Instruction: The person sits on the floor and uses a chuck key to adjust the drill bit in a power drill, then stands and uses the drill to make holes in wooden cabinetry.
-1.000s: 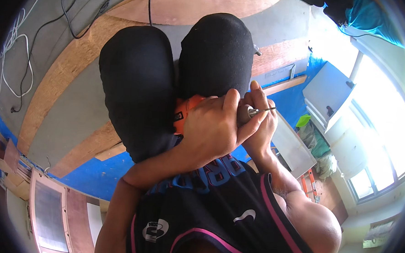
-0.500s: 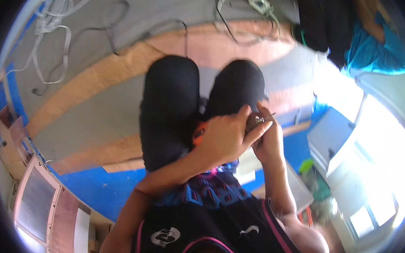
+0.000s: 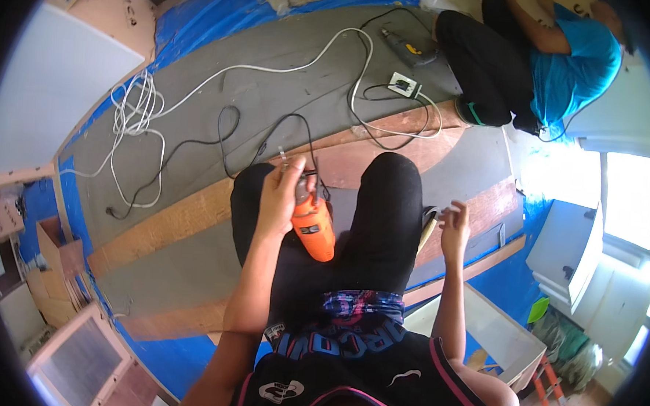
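My left hand (image 3: 277,200) is wrapped round the dark front end of an orange power tool (image 3: 314,230). The tool hangs between my knees, its thin pale tip pointing away from me and its orange body toward me. Beside my right knee, my right hand (image 3: 454,228) is raised with nothing visible in it, its fingers loosely bent and apart. Close to that hand lies what looks like a hammer (image 3: 427,227) with a pale handle, partly hidden by my leg.
White cord (image 3: 135,112) lies coiled at left and runs to a white socket box (image 3: 405,84). A black cable (image 3: 225,135) snakes over the grey board (image 3: 192,71). A grey-yellow power tool (image 3: 409,49) lies beyond. A person in a blue shirt (image 3: 578,65) crouches far right. White cabinets stand around.
My hands, together at my right knee before, are now apart. The left has moved left with the orange tool, which now shows plainly; the right is free. The view has shifted, showing more floor ahead.
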`<act>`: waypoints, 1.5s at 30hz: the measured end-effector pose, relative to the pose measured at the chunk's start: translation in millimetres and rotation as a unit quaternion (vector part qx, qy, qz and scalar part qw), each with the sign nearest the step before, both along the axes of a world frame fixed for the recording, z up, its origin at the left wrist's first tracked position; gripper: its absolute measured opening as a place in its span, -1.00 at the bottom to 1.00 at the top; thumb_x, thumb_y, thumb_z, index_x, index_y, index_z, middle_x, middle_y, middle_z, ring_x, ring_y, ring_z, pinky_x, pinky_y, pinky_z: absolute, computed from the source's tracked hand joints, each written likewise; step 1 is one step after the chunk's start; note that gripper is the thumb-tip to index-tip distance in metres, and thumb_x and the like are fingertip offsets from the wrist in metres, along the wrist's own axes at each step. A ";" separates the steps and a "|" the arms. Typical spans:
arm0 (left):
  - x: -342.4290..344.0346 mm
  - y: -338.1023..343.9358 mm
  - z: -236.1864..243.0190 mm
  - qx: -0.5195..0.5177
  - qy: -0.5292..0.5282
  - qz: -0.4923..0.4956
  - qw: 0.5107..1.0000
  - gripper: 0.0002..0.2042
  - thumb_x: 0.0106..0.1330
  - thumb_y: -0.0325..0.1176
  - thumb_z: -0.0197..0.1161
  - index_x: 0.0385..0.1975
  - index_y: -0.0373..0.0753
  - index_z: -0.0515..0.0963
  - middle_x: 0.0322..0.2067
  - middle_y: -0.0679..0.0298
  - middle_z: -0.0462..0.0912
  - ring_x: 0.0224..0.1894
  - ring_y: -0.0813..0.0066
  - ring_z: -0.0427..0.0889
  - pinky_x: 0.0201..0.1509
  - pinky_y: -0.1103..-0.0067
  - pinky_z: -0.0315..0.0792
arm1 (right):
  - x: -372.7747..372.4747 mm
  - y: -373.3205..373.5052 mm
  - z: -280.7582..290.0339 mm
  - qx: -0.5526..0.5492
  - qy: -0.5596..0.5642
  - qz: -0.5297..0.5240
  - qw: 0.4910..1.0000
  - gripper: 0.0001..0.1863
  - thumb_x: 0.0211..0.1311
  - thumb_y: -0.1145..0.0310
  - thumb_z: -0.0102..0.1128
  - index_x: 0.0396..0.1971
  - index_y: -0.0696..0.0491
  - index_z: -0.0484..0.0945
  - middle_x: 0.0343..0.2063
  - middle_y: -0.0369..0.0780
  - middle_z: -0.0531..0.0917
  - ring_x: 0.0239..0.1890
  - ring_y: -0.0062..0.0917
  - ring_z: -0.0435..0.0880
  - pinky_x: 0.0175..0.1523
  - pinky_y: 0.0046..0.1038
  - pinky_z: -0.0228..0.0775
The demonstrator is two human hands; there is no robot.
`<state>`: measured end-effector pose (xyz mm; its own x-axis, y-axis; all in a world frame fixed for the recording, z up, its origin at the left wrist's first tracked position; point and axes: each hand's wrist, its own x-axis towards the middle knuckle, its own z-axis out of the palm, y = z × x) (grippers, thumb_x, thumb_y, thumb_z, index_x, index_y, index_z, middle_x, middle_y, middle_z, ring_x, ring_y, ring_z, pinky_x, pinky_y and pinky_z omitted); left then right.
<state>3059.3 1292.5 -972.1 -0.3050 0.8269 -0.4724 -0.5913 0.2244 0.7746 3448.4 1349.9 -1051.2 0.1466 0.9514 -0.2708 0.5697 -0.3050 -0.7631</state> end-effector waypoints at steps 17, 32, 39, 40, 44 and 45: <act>16.8 -18.7 30.0 0.059 0.087 -0.035 0.994 -0.69 0.57 -0.13 0.11 -0.35 -0.24 0.42 -0.55 0.29 0.49 -0.60 0.48 0.56 -0.48 0.52 0.50 | 119.7 -135.8 -257.4 -0.144 -0.182 -0.048 0.971 -0.10 0.07 0.19 0.53 0.29 0.20 0.16 0.04 0.21 0.54 0.14 0.08 0.56 0.15 0.02 0.45; 11.3 -29.3 21.2 0.089 0.151 -0.125 0.977 -0.82 0.50 -0.29 0.23 -0.26 -0.27 0.48 -0.47 0.31 0.56 -0.42 0.59 0.57 -0.31 0.58 0.50 | -72.0 -87.9 104.3 -0.092 0.184 0.078 0.976 -0.70 0.40 0.44 0.26 0.07 0.14 0.49 -0.61 -0.37 0.47 -0.67 -0.73 0.41 -0.57 -0.62 0.23; 12.2 -31.8 24.3 0.117 0.130 -0.090 0.980 -0.86 0.50 -0.34 0.19 -0.25 -0.26 0.46 -0.46 0.27 0.54 -0.48 0.51 0.56 -0.40 0.56 0.50 | -28.5 -55.7 -58.1 0.019 -0.099 0.005 0.995 -0.58 0.29 0.25 0.37 0.03 0.12 0.48 -0.50 -0.03 0.62 -0.43 -0.11 0.65 -0.30 -0.15 0.44; 13.5 -29.5 26.0 0.123 0.107 -0.065 0.985 -0.86 0.50 -0.36 0.20 -0.25 -0.28 0.46 -0.47 0.27 0.54 -0.48 0.51 0.58 -0.38 0.56 0.49 | -13.8 -56.9 -88.8 0.020 -0.149 -0.034 0.988 -0.58 0.29 0.23 0.35 0.02 0.12 0.47 -0.43 0.05 0.66 -0.32 0.05 0.68 -0.21 -0.05 0.46; 8.3 -24.2 43.1 0.135 0.099 -0.002 0.986 -0.85 0.48 -0.34 0.19 -0.26 -0.29 0.45 -0.48 0.25 0.50 -0.53 0.47 0.55 -0.38 0.50 0.53 | 41.0 -73.4 -180.2 -0.054 -0.252 -0.096 0.961 -0.65 0.33 0.24 0.27 -0.07 0.13 0.40 -0.25 0.09 0.68 -0.13 0.09 0.67 -0.06 0.03 0.44; 3.7 -21.7 49.6 0.137 0.119 0.002 0.983 -0.83 0.48 -0.31 0.19 -0.26 -0.27 0.43 -0.49 0.27 0.46 -0.55 0.44 0.54 -0.40 0.44 0.55 | 49.1 -79.0 -194.7 -0.056 -0.247 -0.093 0.963 -0.65 0.33 0.24 0.27 -0.07 0.13 0.40 -0.25 0.09 0.68 -0.13 0.09 0.67 -0.06 0.03 0.44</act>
<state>3063.0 1270.9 -922.5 -0.3842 0.9115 -0.1469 -0.3871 -0.0145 0.9219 3497.6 1270.9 -1245.9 0.4489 0.8650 -0.2242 0.7823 -0.5017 -0.3693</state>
